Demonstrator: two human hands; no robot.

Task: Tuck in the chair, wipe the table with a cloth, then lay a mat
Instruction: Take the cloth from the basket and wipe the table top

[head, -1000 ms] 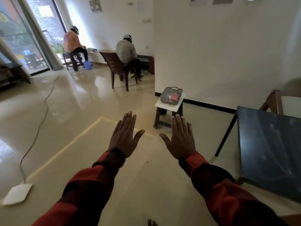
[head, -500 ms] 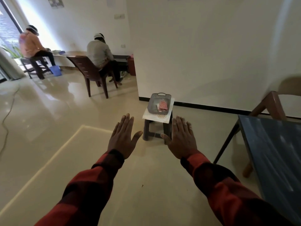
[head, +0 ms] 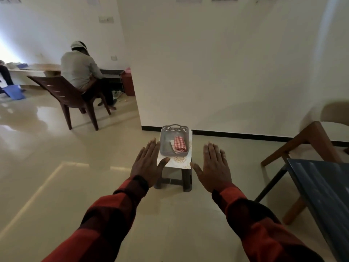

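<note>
My left hand [head: 146, 164] and my right hand [head: 214, 168] are stretched out flat in front of me, palms down, fingers straight, holding nothing. Between and beyond them stands a small dark stool [head: 174, 181]. On it lies a white patterned mat [head: 180, 160] with a grey plastic basket [head: 166, 141] on top. A folded red-checked cloth [head: 179, 142] lies inside the basket. At the right edge is the dark blue table [head: 324, 195], and behind it a wooden chair [head: 309, 142] stands pulled away from the table.
A white wall [head: 226, 72] with a black skirting runs behind the stool. At the left a seated person [head: 79, 70] on a brown plastic chair [head: 64, 93] works at a far desk. A blue tub [head: 14, 91] sits on the glossy floor at far left.
The view has swung right and drawn nearer to the stool, which now sits between my hands. Both hands stay flat and spread. The second far person has slipped almost out of view.
</note>
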